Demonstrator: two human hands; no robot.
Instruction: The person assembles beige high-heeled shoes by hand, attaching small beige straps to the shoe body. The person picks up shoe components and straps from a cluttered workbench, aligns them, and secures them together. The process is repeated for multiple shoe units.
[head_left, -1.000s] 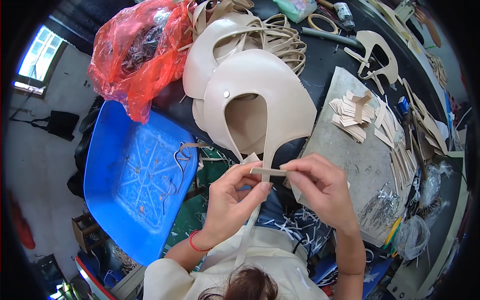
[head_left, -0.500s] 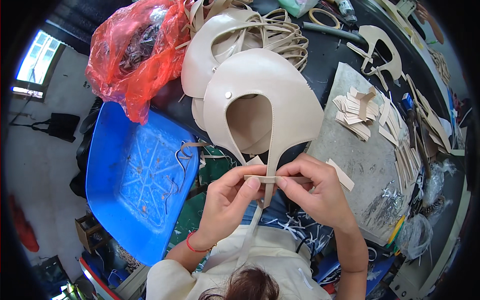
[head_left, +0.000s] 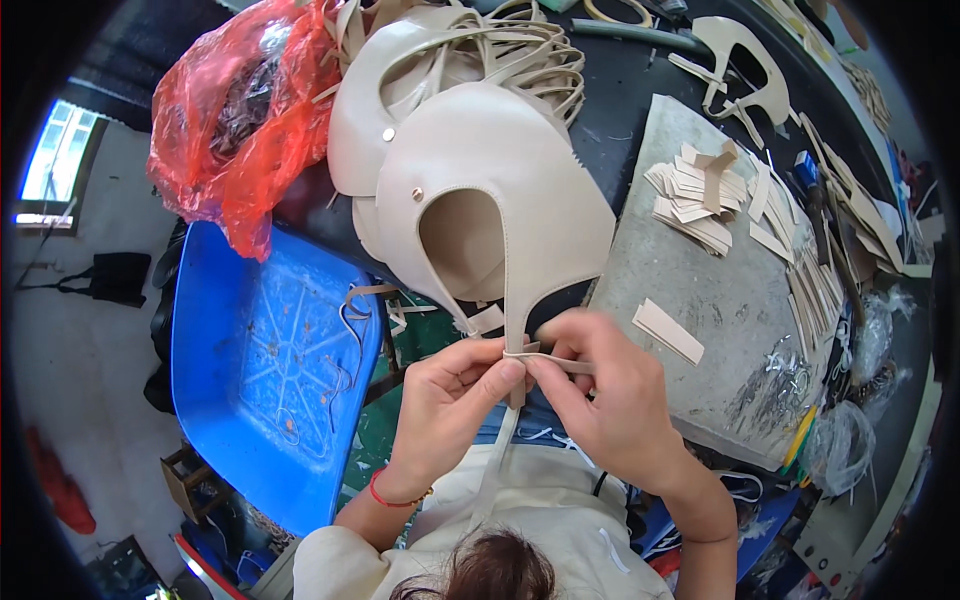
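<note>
A beige leather panel (head_left: 550, 180) with a stitched cutout and a round metal stud lies in front of me, its narrow strap (head_left: 517, 310) running down to my fingers. A short beige leather strip (head_left: 568, 363) is folded around that strap, with its free end pointing right. My left hand (head_left: 452, 405) pinches strip and strap between thumb and fingers. With its thumb and fingers closed, my right hand (head_left: 618, 395) grips the strip just right of the strap; those fingers are slightly blurred. A longer pale strap (head_left: 495, 460) hangs from there over my lap.
More beige panels (head_left: 355, 150) with tangled straps are stacked behind. At left stand a blue plastic tub (head_left: 215, 400) and a red plastic bag (head_left: 185, 130). A grey slab (head_left: 720, 330) at right carries leather strips (head_left: 695, 195), a lone piece (head_left: 668, 330) and small metal bits.
The strip lay flat across the strap; now it is bent around it, its ends toward the right. My right fingers have curled in closer. The whole view has shifted slightly.
</note>
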